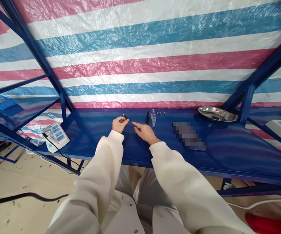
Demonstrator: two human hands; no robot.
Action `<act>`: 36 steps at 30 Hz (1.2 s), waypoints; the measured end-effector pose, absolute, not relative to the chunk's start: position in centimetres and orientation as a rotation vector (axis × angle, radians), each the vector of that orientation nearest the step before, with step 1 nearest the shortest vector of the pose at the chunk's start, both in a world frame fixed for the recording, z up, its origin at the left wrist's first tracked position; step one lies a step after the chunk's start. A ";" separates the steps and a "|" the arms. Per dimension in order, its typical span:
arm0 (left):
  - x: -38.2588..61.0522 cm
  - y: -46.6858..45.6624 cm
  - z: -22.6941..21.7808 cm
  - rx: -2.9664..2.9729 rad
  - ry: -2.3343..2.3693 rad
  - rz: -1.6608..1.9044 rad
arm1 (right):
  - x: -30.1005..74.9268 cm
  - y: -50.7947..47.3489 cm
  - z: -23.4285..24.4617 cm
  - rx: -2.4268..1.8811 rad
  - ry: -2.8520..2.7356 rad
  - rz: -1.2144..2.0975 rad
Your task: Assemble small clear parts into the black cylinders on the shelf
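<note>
Pale sleeves [109, 159] reach forward, left hand [119, 125] pinching one dark piece [125, 116], right hand [145, 132] open, lined-up clear pieces [153, 118] seemingly unused.

Your left arm [106, 169] and right arm [176, 172] reach over the front edge of the surface [89, 133], slanting inward. Your left hand [120, 124] has thumb and fingers pinched together. Your right hand [145, 132], near it but apart, lies closer to the right edge, back upward, index finger stretched toward the left, thumb parted from it.
</note>
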State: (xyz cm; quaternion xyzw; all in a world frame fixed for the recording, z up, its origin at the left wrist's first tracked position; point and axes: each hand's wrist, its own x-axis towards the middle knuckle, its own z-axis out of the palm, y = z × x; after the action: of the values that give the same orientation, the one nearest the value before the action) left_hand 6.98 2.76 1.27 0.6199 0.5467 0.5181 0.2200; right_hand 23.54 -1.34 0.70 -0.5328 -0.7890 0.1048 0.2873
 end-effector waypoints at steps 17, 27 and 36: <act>-3.3 4.9 2.6 1.673 2.298 0.699 | 23.5 -1.6 1.0 -1.371 -2.102 0.308; -2.8 4.9 2.6 1.625 2.338 0.644 | 23.7 -1.9 1.4 -1.286 -1.959 0.293; -2.6 4.7 3.1 1.605 2.331 0.608 | 24.5 -2.4 2.7 -1.211 -1.747 0.219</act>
State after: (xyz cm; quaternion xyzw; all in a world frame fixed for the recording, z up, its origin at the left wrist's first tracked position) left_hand -2.65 4.68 3.11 0.5504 0.7991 0.2084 0.1232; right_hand 24.54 -2.35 2.72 -0.4968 -0.7164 0.0896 0.4816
